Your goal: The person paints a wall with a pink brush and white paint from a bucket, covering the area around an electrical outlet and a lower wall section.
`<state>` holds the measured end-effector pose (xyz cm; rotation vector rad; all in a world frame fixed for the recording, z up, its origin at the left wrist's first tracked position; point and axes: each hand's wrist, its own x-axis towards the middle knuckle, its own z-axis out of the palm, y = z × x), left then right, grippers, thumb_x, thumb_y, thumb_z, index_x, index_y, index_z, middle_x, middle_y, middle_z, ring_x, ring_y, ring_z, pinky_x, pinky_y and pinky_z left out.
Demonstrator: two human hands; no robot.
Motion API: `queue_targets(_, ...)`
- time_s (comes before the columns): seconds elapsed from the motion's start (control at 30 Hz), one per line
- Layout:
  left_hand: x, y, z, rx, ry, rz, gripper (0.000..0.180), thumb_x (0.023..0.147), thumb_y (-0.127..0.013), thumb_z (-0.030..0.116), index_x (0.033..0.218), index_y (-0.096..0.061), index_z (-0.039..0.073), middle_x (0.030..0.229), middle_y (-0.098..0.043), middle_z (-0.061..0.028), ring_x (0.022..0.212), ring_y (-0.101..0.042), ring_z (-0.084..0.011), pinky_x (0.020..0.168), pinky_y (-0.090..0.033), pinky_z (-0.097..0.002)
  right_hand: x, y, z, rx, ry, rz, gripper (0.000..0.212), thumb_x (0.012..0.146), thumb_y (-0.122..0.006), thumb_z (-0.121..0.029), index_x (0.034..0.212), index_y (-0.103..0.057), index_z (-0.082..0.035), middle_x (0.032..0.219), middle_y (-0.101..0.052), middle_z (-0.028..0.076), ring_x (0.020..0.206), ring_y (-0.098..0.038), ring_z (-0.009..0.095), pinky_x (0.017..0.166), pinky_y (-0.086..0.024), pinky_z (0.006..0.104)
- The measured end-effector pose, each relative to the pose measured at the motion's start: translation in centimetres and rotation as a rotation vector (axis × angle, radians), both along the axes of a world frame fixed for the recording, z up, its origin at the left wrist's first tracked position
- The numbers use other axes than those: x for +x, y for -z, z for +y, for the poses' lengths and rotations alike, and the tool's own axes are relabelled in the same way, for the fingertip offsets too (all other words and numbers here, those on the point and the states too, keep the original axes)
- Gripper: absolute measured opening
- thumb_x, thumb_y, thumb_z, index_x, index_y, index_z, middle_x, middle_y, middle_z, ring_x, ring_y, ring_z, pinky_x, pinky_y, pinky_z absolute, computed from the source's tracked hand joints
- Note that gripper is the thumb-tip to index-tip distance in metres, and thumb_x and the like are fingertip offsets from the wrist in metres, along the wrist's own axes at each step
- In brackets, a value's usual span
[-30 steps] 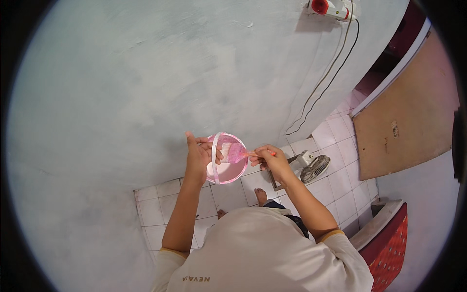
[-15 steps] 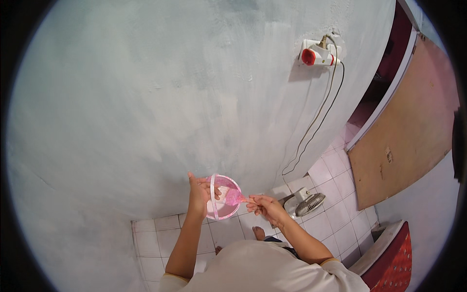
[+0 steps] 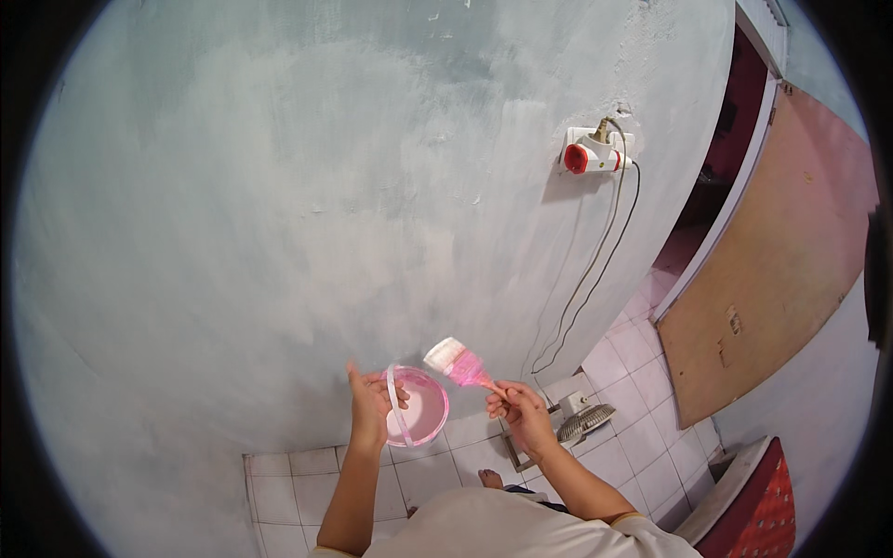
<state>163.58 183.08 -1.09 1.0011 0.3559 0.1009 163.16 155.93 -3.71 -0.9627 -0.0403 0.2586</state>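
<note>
A small pink bucket [image 3: 444, 417] with whitish paint inside hangs at my left hand [image 3: 368, 407]. The fingers of that hand pass under the bucket's pale handle and over its rim, while the thumb points up away from it. My right hand [image 3: 523, 415] grips a paintbrush [image 3: 465, 365] by its reddish handle. The brush is raised just beyond and to the right of the bucket, apart from it. Its wide bristles are coated white, its middle part is pink, and it points up and left toward the wall [image 3: 307, 223].
The wall carries streaky white and grey-green paint. A socket with a red-and-white plug adapter [image 3: 595, 158] sits on it, trailing cables [image 3: 606, 256]. A fan [image 3: 584, 418] stands on the tiled floor [image 3: 428, 472] at right. Beyond are a brown door [image 3: 772, 251] and a red-covered item [image 3: 749, 507].
The paintbrush has come up out of the bucket and now points toward the wall. My left hand and the bucket have shifted slightly left and down in view.
</note>
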Motion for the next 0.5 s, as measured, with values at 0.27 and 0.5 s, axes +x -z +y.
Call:
queue_targets(0.27,-0.9,1.7,0.7,-0.032,-0.025,0.01,0.069,0.097,-0.026,0.067,0.102,-0.04,-0.001,0.082,-0.058,-0.0191,0.066,-0.059,-0.0266,0.058,-0.05,-0.0378,5.0,-8.3,0.9,-0.019,0.305,-0.364,0.024,0.1,-0.049,-0.016,0.11,-0.057,0.004,0.096,-0.066,0.016,0.083,-0.064,0.022,0.079,-0.052,0.0358)
queue_targets(0.5,-1.7,4.0,1.2,-0.041,-0.039,0.062,0.068,0.097,-0.028,0.066,0.1,-0.041,0.0,0.081,-0.058,-0.0192,0.066,-0.06,-0.0272,0.058,-0.051,-0.0379,11.1,-18.0,3.2,-0.053,0.543,-0.666,0.023,0.1,-0.049,-0.015,0.112,-0.056,0.004,0.096,-0.066,0.015,0.082,-0.064,0.02,0.079,-0.052,0.0351)
